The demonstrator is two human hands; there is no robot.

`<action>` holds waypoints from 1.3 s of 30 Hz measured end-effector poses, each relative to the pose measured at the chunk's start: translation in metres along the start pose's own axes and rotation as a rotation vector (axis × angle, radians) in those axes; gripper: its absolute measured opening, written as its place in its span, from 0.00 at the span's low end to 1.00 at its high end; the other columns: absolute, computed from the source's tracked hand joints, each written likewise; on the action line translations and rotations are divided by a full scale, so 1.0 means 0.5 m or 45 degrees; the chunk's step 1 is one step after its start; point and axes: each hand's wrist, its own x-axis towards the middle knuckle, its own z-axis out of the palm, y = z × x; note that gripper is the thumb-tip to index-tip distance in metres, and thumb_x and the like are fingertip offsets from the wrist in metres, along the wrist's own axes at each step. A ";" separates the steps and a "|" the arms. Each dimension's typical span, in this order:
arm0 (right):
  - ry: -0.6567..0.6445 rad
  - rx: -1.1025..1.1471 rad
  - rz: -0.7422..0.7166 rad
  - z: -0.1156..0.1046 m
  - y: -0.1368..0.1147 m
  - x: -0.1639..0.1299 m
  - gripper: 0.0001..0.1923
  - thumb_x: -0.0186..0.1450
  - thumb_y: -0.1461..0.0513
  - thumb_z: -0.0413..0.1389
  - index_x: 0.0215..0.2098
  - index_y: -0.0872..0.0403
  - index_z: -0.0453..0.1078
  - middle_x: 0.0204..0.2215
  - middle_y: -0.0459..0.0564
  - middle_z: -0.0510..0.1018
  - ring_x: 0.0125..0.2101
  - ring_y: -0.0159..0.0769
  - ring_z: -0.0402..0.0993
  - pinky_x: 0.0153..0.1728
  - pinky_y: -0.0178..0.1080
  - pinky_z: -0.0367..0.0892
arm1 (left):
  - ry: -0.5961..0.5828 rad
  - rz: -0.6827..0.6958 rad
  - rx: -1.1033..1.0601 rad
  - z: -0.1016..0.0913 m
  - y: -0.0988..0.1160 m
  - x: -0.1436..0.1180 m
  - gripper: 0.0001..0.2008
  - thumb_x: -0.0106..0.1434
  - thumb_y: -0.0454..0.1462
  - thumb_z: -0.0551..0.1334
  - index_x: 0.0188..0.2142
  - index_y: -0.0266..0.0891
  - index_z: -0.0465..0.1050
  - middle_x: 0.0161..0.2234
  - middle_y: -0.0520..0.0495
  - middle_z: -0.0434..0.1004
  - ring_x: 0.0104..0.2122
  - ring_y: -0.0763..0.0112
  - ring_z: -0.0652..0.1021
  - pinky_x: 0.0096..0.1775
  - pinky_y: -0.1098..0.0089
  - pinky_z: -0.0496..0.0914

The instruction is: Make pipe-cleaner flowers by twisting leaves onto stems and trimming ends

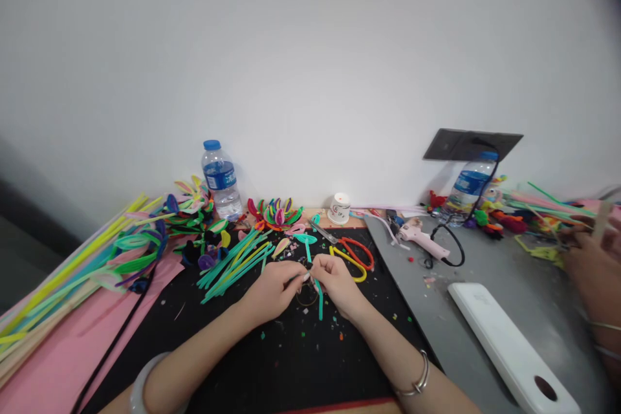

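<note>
Two forearms come in nearest the lens, a bracelet on each wrist, over the black mat (pixel 272 362). Left hand (pixel 273 290) and right hand (pixel 334 283) meet mid-mat, fingertips pinched narrow on one teal pipe cleaner (pixel 319 297). It's fuzzy and thin, its tail hanging below the fingers, its looped end just above them. Two pairs of scissors (pixel 354 257) lie just beyond the right hand on the mat. Two water bottles (pixel 220 179) stand beyond the mat by the wall. One pink glue gun (pixel 421 238) lies right of the mat.
</note>
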 end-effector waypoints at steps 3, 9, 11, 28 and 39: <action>-0.104 0.063 0.049 -0.009 0.002 0.000 0.14 0.58 0.58 0.54 0.18 0.55 0.58 0.11 0.39 0.63 0.11 0.21 0.49 0.11 0.28 0.43 | -0.053 -0.077 -0.201 -0.005 -0.007 0.004 0.15 0.63 0.36 0.52 0.21 0.36 0.66 0.21 0.53 0.68 0.25 0.75 0.68 0.31 0.74 0.60; -0.109 0.029 -0.103 -0.022 -0.012 0.000 0.08 0.57 0.60 0.56 0.33 0.53 0.64 0.22 0.42 0.69 0.16 0.25 0.60 0.12 0.28 0.56 | -0.281 -0.455 -0.891 -0.015 -0.034 0.009 0.15 0.59 0.46 0.57 0.26 0.35 0.66 0.17 0.55 0.64 0.15 0.82 0.56 0.19 0.77 0.49; -0.087 -0.097 -0.231 -0.022 -0.022 -0.002 0.12 0.55 0.64 0.58 0.38 0.52 0.66 0.31 0.45 0.70 0.22 0.26 0.63 0.17 0.28 0.60 | -0.301 -0.512 -1.055 -0.017 -0.037 0.008 0.16 0.57 0.47 0.59 0.25 0.35 0.65 0.16 0.56 0.62 0.14 0.83 0.54 0.18 0.76 0.46; -0.234 -0.760 -0.616 -0.021 -0.030 -0.014 0.05 0.62 0.65 0.53 0.28 0.53 0.68 0.28 0.46 0.69 0.31 0.33 0.64 0.33 0.35 0.58 | -0.477 -0.502 -1.115 -0.024 -0.036 0.004 0.16 0.56 0.46 0.61 0.23 0.34 0.64 0.16 0.57 0.60 0.15 0.82 0.56 0.18 0.77 0.46; -0.305 -0.323 -0.207 -0.015 -0.026 -0.012 0.13 0.59 0.57 0.55 0.20 0.55 0.66 0.21 0.44 0.69 0.24 0.31 0.63 0.28 0.33 0.58 | -0.443 -0.282 -0.579 -0.037 -0.008 0.007 0.14 0.61 0.42 0.56 0.23 0.35 0.69 0.17 0.54 0.68 0.18 0.78 0.63 0.21 0.77 0.55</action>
